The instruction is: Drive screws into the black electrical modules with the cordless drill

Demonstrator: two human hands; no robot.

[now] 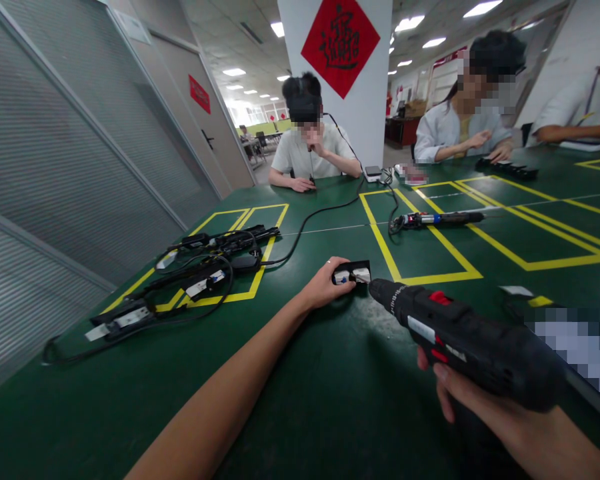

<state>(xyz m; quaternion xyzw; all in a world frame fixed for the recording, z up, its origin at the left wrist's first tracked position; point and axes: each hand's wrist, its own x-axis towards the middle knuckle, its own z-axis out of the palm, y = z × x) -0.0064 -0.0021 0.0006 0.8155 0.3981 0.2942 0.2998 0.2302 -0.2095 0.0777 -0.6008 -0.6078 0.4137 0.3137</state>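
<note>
My left hand [327, 285] is closed around the left side of a small black box-like part [364, 267] on the green table, which has white pieces inside. A black cordless drill [460, 340] with red buttons fills the right side of the view. My right hand [460, 387] grips its handle from below, and the lower handle is mostly hidden. The drill's chuck points left, and its bit reaches to the right side of the black part. Whether the bit touches the part, I cannot tell.
Black power adapters with cables [215, 267] lie inside yellow tape on the left. A cable runs across the green table [280, 373] to a white box [373, 172]. A tool with a blue band [430, 219] lies beyond the drill. Several people sit at the far side.
</note>
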